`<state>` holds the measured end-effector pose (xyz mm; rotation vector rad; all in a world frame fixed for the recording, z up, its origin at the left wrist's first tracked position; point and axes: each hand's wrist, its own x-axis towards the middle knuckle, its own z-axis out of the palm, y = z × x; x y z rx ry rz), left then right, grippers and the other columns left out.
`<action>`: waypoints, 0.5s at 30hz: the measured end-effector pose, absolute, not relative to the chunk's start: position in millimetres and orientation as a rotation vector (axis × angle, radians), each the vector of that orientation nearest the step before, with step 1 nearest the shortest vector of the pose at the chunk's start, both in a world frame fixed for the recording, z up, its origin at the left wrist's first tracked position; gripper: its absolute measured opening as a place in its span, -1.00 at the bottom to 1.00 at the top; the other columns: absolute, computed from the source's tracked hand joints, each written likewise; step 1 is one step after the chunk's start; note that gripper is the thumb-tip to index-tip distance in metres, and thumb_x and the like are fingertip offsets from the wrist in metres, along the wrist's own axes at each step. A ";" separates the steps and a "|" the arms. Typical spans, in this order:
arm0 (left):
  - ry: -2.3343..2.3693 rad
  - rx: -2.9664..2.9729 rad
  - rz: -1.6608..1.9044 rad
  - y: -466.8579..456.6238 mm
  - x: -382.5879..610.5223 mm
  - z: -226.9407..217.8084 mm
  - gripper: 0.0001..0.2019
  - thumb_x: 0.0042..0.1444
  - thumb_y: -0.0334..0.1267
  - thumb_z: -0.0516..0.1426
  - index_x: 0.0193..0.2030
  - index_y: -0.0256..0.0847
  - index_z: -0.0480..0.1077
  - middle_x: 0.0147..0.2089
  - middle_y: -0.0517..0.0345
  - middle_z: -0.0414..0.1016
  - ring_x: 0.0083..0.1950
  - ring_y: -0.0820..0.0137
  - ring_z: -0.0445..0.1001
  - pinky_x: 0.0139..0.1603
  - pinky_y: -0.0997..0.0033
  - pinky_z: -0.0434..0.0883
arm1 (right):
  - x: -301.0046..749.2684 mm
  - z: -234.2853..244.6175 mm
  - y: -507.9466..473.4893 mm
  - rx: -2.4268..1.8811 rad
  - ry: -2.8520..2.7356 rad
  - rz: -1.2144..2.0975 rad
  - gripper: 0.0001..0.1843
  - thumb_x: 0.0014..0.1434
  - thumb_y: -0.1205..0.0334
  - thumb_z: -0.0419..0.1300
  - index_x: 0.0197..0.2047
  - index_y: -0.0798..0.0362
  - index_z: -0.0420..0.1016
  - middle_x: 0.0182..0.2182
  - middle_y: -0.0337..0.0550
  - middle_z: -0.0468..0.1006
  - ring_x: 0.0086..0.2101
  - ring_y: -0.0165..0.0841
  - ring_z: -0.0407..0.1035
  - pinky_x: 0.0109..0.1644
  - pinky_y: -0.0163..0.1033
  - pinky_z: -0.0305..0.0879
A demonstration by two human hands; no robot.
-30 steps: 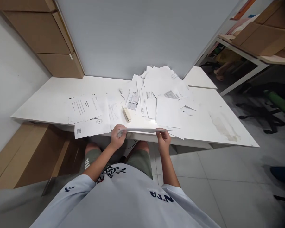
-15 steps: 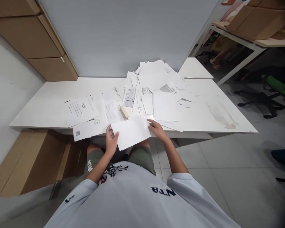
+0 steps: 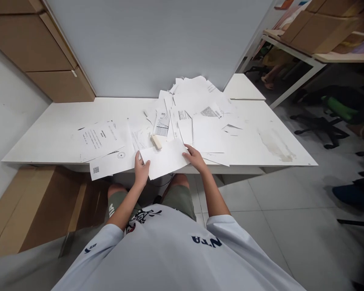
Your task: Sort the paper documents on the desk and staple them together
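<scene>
I hold a blank white sheet of paper at the front edge of the white table. My left hand grips its left edge with thumb on top. My right hand pinches its right edge. The sheet lies tilted, its near corner hanging over the table edge. A cream stapler lies just behind the sheet. A loose heap of white papers spreads over the table's middle and back. Two printed sheets lie to the left of my left hand.
Brown cardboard boxes stand at the back left and more under the table's left side. A grey partition backs the table. A shelf with boxes and a chair base are at the right.
The sheet was edge-on at the table's front a second ago; both hands turned it face up and have now lowered it forward onto the table edge.
</scene>
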<state>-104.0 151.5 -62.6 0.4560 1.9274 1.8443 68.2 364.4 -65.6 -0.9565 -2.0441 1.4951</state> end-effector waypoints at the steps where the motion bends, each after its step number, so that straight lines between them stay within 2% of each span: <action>1: 1.935 0.448 1.845 152.2 -103.7 -62.5 -0.22 0.12 -0.36 0.18 0.44 -0.14 -0.06 0.13 -0.09 0.50 0.04 0.27 0.54 0.11 0.20 0.47 | 68.7 -65.3 364.2 -0.951 -2.045 1.497 -0.34 0.06 0.05 0.19 0.24 0.00 0.38 -0.03 -0.06 0.53 -0.07 -0.14 0.38 0.06 -0.03 0.30; 8: 2.006 0.446 1.837 153.8 -102.7 -59.9 -0.13 0.07 -0.36 0.20 0.46 -0.12 -0.15 0.05 -0.03 0.49 -0.18 0.38 0.54 -0.08 0.34 0.50 | 69.6 -69.2 365.8 -0.893 -2.040 1.488 -0.36 0.08 0.07 0.17 0.25 0.01 0.38 -0.09 -0.08 0.55 -0.12 -0.17 0.40 0.03 -0.04 0.34; 12: 2.373 0.657 1.765 144.3 -98.7 -47.1 -0.14 0.06 -0.34 0.21 0.46 -0.11 -0.11 0.00 0.04 0.40 -0.41 0.53 0.36 -0.22 0.41 0.44 | 69.5 -71.4 366.4 -0.898 -2.045 1.481 -0.34 0.08 0.07 0.17 0.26 0.01 0.36 -0.11 -0.08 0.55 -0.15 -0.19 0.39 0.00 -0.06 0.34; 15: 2.419 0.970 1.711 144.0 -99.2 -35.9 -0.23 0.11 -0.29 0.17 0.44 -0.10 -0.04 -0.04 0.06 0.35 -0.43 0.53 0.31 -0.28 0.42 0.42 | 69.1 -70.3 366.2 -0.929 -2.061 1.474 -0.34 0.08 0.06 0.16 0.26 0.02 0.35 -0.15 -0.11 0.55 -0.18 -0.21 0.37 -0.01 -0.06 0.33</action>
